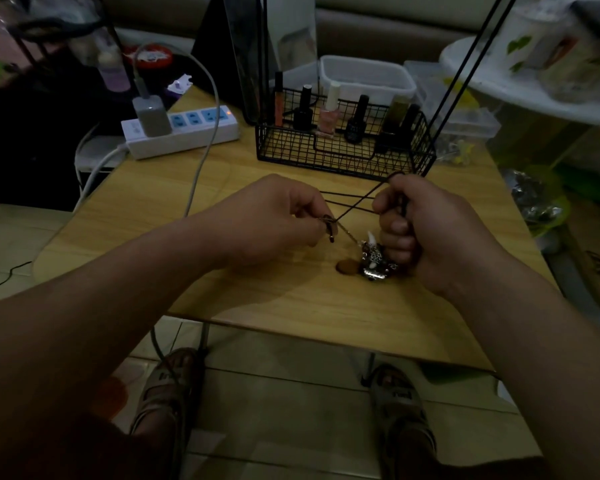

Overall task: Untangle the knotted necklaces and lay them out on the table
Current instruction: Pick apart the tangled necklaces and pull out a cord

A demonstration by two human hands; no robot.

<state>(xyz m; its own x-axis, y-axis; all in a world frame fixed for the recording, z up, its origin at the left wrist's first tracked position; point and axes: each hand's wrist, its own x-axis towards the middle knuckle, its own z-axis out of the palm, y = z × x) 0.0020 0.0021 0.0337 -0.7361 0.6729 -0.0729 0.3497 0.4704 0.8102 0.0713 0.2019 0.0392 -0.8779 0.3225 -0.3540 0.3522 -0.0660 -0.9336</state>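
Two cords [352, 202] taut between left hand [274, 216], pinching one end, and right hand [420, 230], fisted round them; pendants [374, 259] nearer right.

The dark cords [357, 205] run taut and crossed between the left grip [278, 216], which pinches one end, and the right grip [416, 226], which is curled round them, a loop showing above its knuckles. A thin silver chain [347, 232] slants from the left fingertips down to a knotted silver bundle [374, 263] lying on the bench [257, 306]. A white tooth-shaped pendant [371, 237] sits at the bundle's top and a brown oval pendant [347, 266] lies just beside it.
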